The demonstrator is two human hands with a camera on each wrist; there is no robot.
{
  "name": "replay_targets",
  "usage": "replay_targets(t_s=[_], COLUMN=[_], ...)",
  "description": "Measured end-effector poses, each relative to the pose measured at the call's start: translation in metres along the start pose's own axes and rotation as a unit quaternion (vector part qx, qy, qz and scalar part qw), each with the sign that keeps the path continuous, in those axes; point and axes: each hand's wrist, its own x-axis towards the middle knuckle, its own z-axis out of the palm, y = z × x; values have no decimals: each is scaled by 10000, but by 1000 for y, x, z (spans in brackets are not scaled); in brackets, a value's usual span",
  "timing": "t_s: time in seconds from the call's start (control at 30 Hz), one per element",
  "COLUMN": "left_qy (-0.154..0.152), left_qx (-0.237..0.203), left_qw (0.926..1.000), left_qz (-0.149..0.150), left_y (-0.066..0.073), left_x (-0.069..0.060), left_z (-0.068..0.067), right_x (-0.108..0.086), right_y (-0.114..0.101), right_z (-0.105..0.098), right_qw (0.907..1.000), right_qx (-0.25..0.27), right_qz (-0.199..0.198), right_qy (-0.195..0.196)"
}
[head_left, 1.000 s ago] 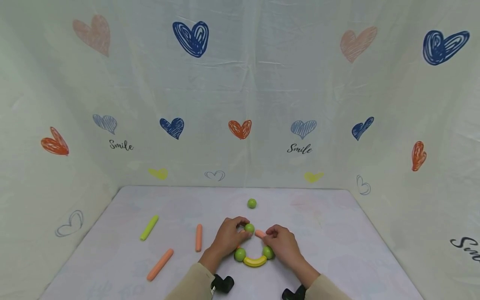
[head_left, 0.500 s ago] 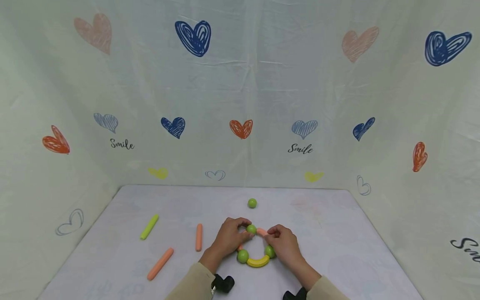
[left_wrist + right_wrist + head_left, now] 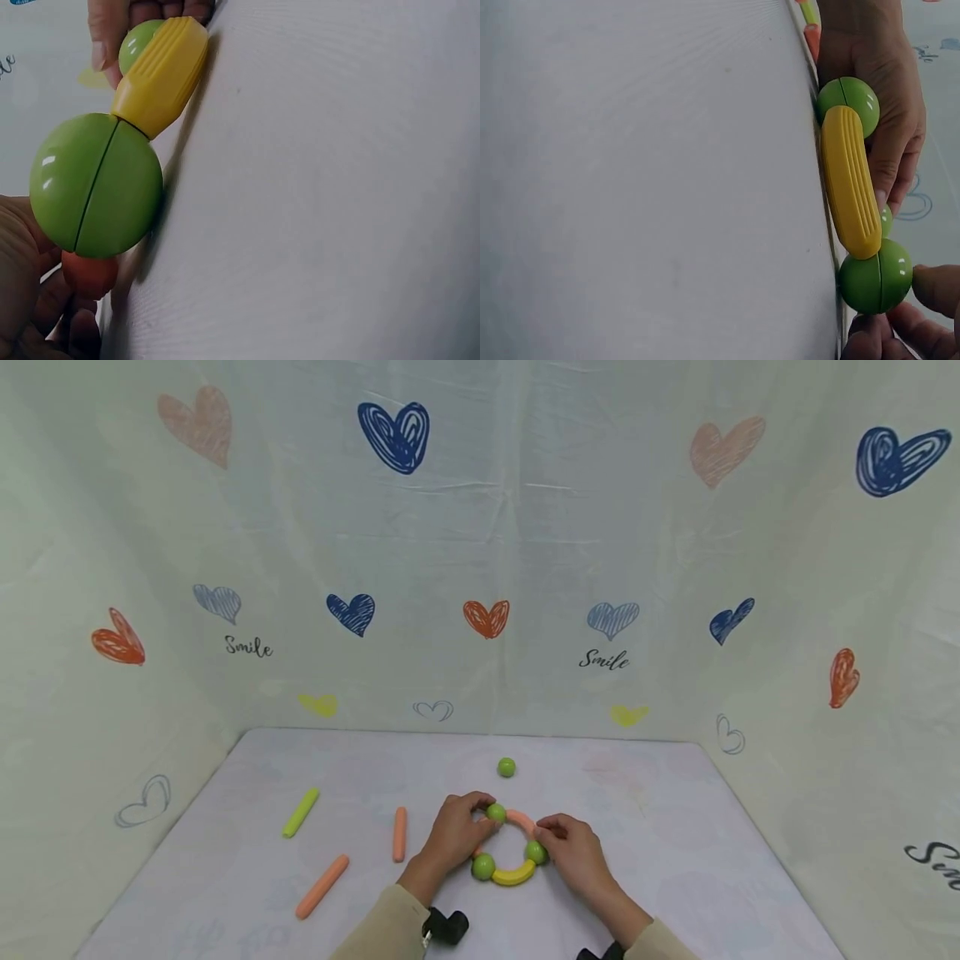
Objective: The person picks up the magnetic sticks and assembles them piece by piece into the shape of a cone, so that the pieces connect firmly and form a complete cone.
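Green balls and curved rods form a ring on the table. My left hand (image 3: pixel 453 833) pinches the green ball (image 3: pixel 497 812) at the ring's far side. A pinkish-orange curved rod (image 3: pixel 521 820) meets that ball, and my right hand (image 3: pixel 576 856) pinches the rod near its lower end. Below this hand sits a second green ball (image 3: pixel 536 852), joined by a yellow curved rod (image 3: pixel 514 876) to a third green ball (image 3: pixel 483 867) on the left. Partly hidden by my left hand is another orange rod (image 3: pixel 90 276), touching the third ball in the left wrist view.
Beyond the ring lies a loose green ball (image 3: pixel 507 767). To the left are a yellow-green straight rod (image 3: pixel 301 813), an upright-lying orange rod (image 3: pixel 400 834) and a slanted orange rod (image 3: pixel 322 887). A printed curtain (image 3: pixel 420 543) surrounds the white table (image 3: pixel 637 793).
The gap between the far green ball and the right-hand orange rod has closed, and the two now touch. The ring has shifted slightly, with both hands still on it.
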Motion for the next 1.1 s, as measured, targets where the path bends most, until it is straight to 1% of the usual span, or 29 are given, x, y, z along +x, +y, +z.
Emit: replay_targets(t_s=[0.1, 0.27, 0.43, 0.6, 0.73, 0.8, 0.97, 1.1], left_qy=[51, 88, 69, 86, 90, 78, 84, 194], left_qx=[5, -25, -18, 17, 18, -43, -28, 59], left_qw=[10000, 9999, 10000, 10000, 9999, 9998, 9998, 9995], left_qz=[-21, -70, -29, -18, -69, -158, -180, -245], left_y=[-1, -2, -3, -3, -1, 0, 2, 4], left_x=[1, 2, 2, 3, 2, 1, -1, -3], left_z=[0, 0, 0, 0, 0, 0, -3, -7], right_x=[-3, -7, -9, -9, -10, -10, -10, -9], right_y=[2, 3, 4, 6, 9, 10, 12, 11], right_z=[-3, -6, -6, -7, -7, -7, -8, -9], right_qw=[9998, 9986, 9984, 9977, 9969, 9965, 9958, 9955], right_qx=[20, 26, 80, 80, 70, 101, 152, 187], right_qz=[-57, -296, -344, -517, -610, -607, -644, -660], right_qy=[-195, -431, -433, -430, -500, -565, -639, -655])
